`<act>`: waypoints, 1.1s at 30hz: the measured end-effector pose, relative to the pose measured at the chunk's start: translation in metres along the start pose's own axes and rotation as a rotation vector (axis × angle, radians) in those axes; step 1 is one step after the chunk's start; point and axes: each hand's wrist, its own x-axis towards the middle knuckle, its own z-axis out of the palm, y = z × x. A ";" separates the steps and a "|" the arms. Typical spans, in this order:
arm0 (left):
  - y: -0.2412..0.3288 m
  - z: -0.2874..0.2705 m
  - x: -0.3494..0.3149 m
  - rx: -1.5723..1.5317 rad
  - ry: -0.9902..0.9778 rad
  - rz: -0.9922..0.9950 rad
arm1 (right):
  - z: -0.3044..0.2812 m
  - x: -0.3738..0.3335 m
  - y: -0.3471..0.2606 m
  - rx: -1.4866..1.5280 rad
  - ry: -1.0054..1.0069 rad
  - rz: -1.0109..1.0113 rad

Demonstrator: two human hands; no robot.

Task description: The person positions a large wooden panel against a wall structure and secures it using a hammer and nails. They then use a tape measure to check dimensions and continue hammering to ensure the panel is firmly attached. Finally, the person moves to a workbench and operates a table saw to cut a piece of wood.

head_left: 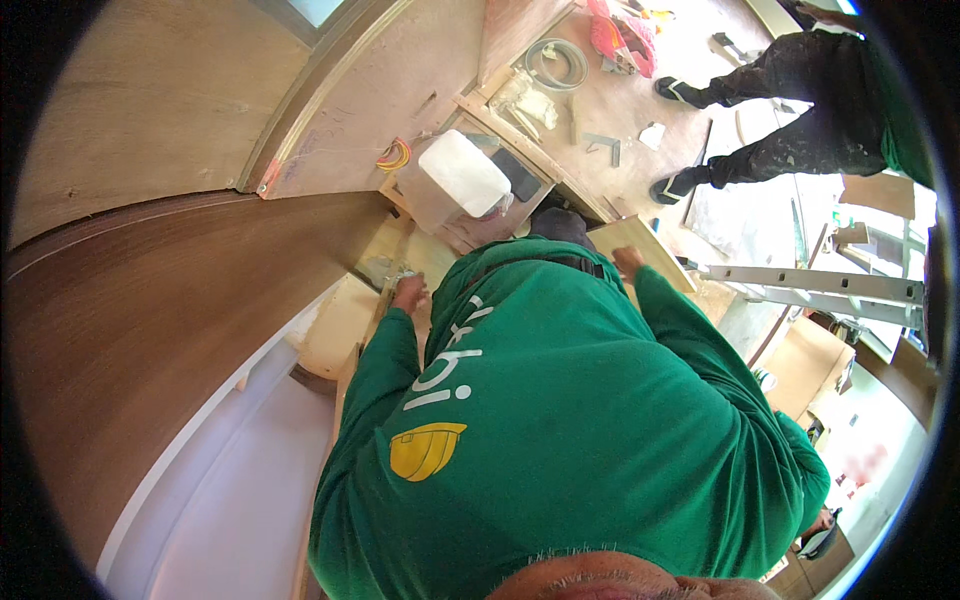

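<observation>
A: Hands status? Left hand (408, 293)?
B: Fingers curled down onto debris on pale board (345, 325); grip can't tell.
A: Right hand (627, 262)?
B: Closed on near edge of plywood panel (640, 245), thumb over top.
A: Panel orientation?
B: Flat-ish, ahead of green shirt (560, 420), long axis running up-left to lower-right toward ladder (810, 283).

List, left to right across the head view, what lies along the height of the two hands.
Dark wood panel → left hand on pale board → dark cap → right hand at plywood piece → aluminium ladder.
</observation>
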 end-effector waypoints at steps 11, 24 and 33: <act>0.002 0.013 -0.044 0.229 -0.058 0.175 | 0.057 -0.008 -0.010 0.504 0.148 -0.009; 0.187 0.101 -0.062 0.249 -0.317 0.413 | -0.048 0.018 -0.044 1.280 0.132 0.469; 0.317 0.168 -0.035 -0.174 -0.146 0.605 | -0.337 0.056 -0.107 0.459 1.055 -0.319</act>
